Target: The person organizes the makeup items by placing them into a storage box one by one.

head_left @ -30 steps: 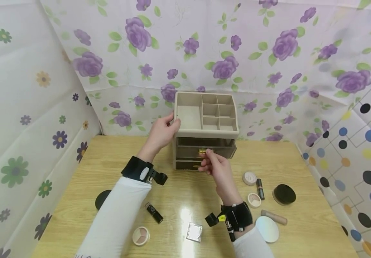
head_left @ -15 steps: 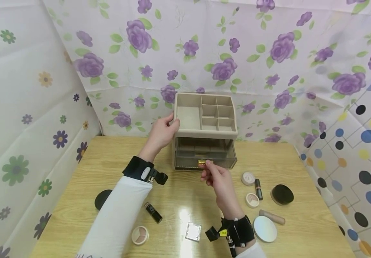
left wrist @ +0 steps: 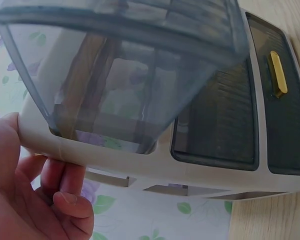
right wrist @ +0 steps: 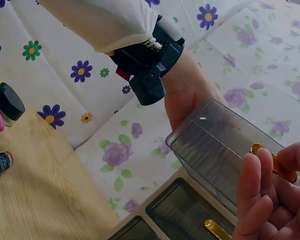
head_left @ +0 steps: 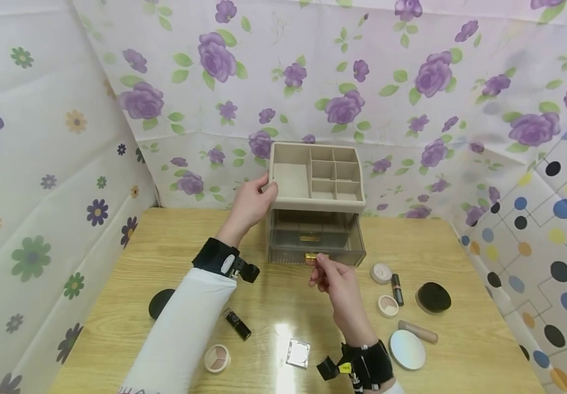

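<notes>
A beige makeup organizer (head_left: 317, 205) with an open compartment top stands at the back of the table. My left hand (head_left: 250, 207) grips its upper left edge, thumb on the near side and fingers behind. The smoky clear top drawer (head_left: 283, 256) is pulled well out toward me, and nothing shows inside it. My right hand (head_left: 339, 287) pinches the drawer's small gold handle (right wrist: 285, 171) between thumb and fingers. Lower drawers sit closed in the left wrist view, one with a gold handle (left wrist: 278, 74) showing.
On the right lie a round white jar (head_left: 381, 273), a lipstick (head_left: 397, 290), a three-colour palette (head_left: 388, 306), a black-lidded jar (head_left: 433, 297), a tube (head_left: 418, 332) and a round mirror-like disc (head_left: 407, 349). Nearer are a black tube (head_left: 237, 324), another palette (head_left: 217, 359) and a square compact (head_left: 298, 353).
The top drawer has slid farther out toward me, with my right hand drawing back on its handle. My left hand keeps its place on the organizer's edge.
</notes>
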The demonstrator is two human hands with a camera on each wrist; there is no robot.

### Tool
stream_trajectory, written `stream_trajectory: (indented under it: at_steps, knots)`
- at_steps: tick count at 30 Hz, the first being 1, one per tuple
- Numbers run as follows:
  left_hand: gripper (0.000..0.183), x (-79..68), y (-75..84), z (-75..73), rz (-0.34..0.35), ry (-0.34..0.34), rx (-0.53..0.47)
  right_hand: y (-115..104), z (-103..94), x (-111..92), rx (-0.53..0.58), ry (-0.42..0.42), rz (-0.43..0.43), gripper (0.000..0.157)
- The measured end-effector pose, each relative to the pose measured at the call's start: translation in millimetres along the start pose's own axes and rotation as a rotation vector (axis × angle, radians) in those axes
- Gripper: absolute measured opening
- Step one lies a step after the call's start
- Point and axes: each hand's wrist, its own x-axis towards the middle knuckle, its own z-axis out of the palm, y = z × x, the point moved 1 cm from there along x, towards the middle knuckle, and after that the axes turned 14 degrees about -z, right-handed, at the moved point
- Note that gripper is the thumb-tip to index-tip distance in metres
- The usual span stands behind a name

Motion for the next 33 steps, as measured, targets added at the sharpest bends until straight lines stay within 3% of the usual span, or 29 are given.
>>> stream_trajectory:
  at_steps: [33]
  knots:
    - [0.053, -1.0, -1.8, 0.1, -0.010, -0.030, -0.047, 4, 0.1, -13, 0.008, -0.009, -0.014, 0.041]
